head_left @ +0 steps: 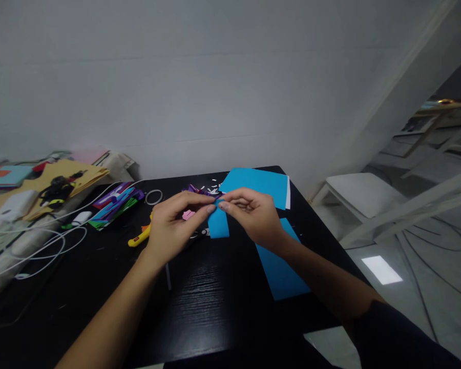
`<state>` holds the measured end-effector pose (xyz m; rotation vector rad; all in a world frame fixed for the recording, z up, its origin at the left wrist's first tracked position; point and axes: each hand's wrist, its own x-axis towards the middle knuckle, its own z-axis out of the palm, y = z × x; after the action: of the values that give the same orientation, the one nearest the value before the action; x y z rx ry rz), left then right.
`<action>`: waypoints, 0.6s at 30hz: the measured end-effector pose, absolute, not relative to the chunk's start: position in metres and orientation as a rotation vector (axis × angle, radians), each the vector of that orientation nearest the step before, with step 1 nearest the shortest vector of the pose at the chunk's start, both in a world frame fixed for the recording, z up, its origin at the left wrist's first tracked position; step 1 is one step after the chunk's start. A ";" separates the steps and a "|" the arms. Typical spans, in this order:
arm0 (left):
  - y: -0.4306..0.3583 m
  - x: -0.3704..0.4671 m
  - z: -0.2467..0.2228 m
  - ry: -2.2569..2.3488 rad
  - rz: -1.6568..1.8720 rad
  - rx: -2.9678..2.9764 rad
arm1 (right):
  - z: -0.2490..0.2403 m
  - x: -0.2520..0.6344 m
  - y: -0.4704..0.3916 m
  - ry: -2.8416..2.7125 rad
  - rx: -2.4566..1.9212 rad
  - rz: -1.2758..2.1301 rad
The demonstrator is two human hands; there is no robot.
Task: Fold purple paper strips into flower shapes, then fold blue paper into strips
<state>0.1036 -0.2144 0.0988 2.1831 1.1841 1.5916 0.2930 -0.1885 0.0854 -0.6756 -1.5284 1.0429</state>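
Note:
A strip of blue paper (218,224) hangs between my two hands over the black table. My left hand (176,218) pinches its upper left edge between thumb and fingers. My right hand (253,211) pinches the upper right edge, with the fingertips of both hands close together. Below my left hand lie a pair of scissors (204,232), partly hidden, and a piece of pink paper (188,214). A yellow-handled tool (139,238) rests left of my left hand, mostly covered by it. Under my right forearm is a larger blue sheet (278,271).
More blue sheets (259,184) lie at the back right of the black table (215,312). White paper scraps (214,185) and a grey ring (153,197) are near the wall. Colourful packets (117,202), white cables (63,241) and brown envelopes (80,177) crowd the left. A white chair (357,195) stands right.

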 end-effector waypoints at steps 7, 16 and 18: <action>-0.215 0.105 0.097 1.224 1.624 2.114 | 0.087 0.293 -0.189 -1.514 -0.691 1.062; -0.215 0.105 0.096 1.208 1.660 2.095 | 0.086 0.292 -0.187 -1.480 -0.684 1.141; -0.216 0.105 0.096 1.217 1.658 2.089 | 0.085 0.293 -0.186 -1.491 -0.668 1.125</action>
<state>0.1055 -0.2156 0.0955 2.0892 1.2168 1.6580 0.2926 -0.1861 0.0851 -0.6684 -1.4913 1.1254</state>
